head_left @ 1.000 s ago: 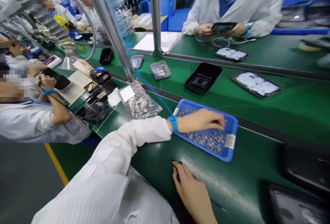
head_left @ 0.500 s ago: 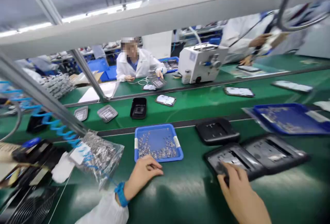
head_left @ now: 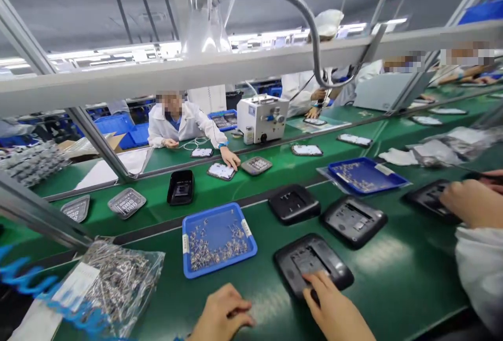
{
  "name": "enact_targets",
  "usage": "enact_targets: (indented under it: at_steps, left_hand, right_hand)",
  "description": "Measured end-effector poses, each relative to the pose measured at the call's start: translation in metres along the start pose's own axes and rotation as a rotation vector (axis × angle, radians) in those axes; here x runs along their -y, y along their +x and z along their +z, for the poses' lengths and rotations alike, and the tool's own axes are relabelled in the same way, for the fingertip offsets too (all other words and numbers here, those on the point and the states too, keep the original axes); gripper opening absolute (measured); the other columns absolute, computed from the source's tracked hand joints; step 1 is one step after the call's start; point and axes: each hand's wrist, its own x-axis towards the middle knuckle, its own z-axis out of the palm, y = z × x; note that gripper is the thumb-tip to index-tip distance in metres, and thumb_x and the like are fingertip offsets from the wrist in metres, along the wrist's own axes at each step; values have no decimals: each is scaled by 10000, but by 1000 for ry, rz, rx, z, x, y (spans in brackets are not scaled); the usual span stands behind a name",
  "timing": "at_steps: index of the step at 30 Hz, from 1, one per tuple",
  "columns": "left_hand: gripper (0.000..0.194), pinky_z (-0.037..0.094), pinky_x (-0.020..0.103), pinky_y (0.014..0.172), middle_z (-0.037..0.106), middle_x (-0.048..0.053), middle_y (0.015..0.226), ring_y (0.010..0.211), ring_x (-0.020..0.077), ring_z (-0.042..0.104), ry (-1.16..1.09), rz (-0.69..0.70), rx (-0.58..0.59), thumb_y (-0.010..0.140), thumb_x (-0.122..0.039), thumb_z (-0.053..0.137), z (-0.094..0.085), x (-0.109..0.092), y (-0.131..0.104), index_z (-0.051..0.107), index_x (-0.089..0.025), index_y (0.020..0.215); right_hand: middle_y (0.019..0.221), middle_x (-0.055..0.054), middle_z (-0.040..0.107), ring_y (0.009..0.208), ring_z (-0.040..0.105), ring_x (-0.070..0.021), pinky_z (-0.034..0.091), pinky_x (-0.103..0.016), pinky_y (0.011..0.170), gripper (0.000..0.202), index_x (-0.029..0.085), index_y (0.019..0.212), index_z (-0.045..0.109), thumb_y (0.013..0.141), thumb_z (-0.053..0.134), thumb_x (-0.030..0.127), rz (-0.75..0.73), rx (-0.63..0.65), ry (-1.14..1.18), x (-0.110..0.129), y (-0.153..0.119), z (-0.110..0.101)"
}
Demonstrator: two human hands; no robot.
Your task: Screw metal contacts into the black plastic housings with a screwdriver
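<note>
My right hand [head_left: 334, 304] grips the near edge of a black plastic housing [head_left: 293, 265], which lies on the green table with its recessed side up. Curled with thumb and fingertips close together, my left hand [head_left: 223, 312] hovers over the table in front of a blue tray [head_left: 253, 254]. Whatever may be between its fingertips is too small to make out. Small metal pieces [head_left: 204, 254] lie heaped in the tray's near half. Two more black housings, one [head_left: 294, 204] behind and another [head_left: 353, 220] to the right, lie beyond my right hand.
A clear bag of metal parts [head_left: 118, 278] lies left, beside a blue coiled hose [head_left: 23, 273]. At right, a co-worker's hand [head_left: 471, 202] touches another housing. A second blue tray [head_left: 393, 179] stands behind. Across the raised green strip, another co-worker's hand [head_left: 231, 158] touches a white-faced panel.
My view has swung right and up. The housing under my right hand now lies apart from its neighbour. The co-worker opposite has reached forward onto the strip, and another worker's hands show at right.
</note>
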Motion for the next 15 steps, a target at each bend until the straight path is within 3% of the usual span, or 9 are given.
enact_targets:
  at_steps: [3,6,9,12,15]
  left_hand:
    - [386,532,138,609,707,79,718,645,122,686,-8,116,16,896,-512,606,17,1,-34,787,-193,777]
    - [414,507,127,529,687,68,676,548,99,642,-155,-1,2,833,-551,669,6,0,-40,760,-168,708]
    - [407,486,118,474,659,38,655,476,76,606,-349,-247,13,689,-533,811,-9,-1,-36,709,-150,595]
    - [393,478,123,450,619,2,620,444,71,593,-495,-415,19,530,-404,926,-17,-7,-30,643,-131,513]
    - [427,469,142,413,591,-23,616,420,80,586,-620,-544,10,426,-304,958,-19,-15,-26,577,-120,481]
  right_hand:
    - [1123,-53,702,1053,683,-155,536,-228,947,408,205,1155,694,891,390,141,-287,296,314,42,-27,1]
    - [1170,-62,688,1027,692,-167,544,-225,905,478,171,1264,633,840,431,84,-446,455,379,82,-42,10]
    - [1094,-36,711,895,715,-192,530,-239,713,478,192,1247,625,811,479,64,-469,392,258,101,-45,22]
    - [966,24,721,762,703,-172,402,-242,574,398,243,1127,649,796,521,63,-541,212,186,102,-43,27]
    - [827,58,687,639,652,-148,283,-277,534,260,251,972,641,820,519,79,-601,81,169,97,-43,22]
